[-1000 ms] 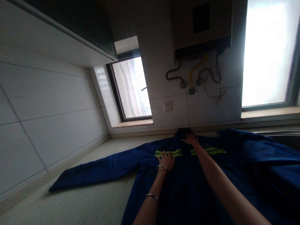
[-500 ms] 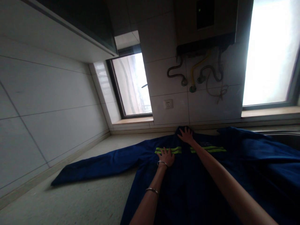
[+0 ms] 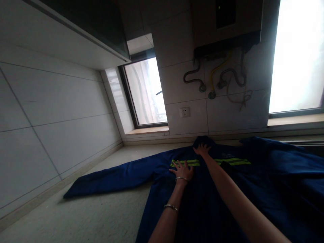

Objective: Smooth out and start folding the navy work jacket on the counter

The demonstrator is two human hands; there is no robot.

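A big blue jacket (image 3: 202,202) lies spread out flat on a pale counter (image 3: 101,216). It has two bright yellow-green stripes (image 3: 184,163) across the chest. One sleeve (image 3: 111,179) sticks out far to the left, flat on the counter. The collar (image 3: 202,140) is at the far end, close to the tiled wall (image 3: 182,67). The left hand (image 3: 183,170) lies flat on the jacket, with its fingers spread open and loose. Its fingertips touch the left stripe. It grips nothing. There are two thin bracelets (image 3: 170,207) on that arm, one at the wrist and one further down. The right hand (image 3: 201,149) is stretched out further, right at the collar. Its fingers are open and press on the cloth there. I cannot tell if they pinch the cloth. The right side of the jacket is bunched up in folds. On the wall behind there is a white socket (image 3: 185,112). Above it hang bent pipes (image 3: 217,81) under a box heater (image 3: 225,23). There is a small window (image 3: 145,91) on the left and a big bright window (image 3: 298,57) on the right.
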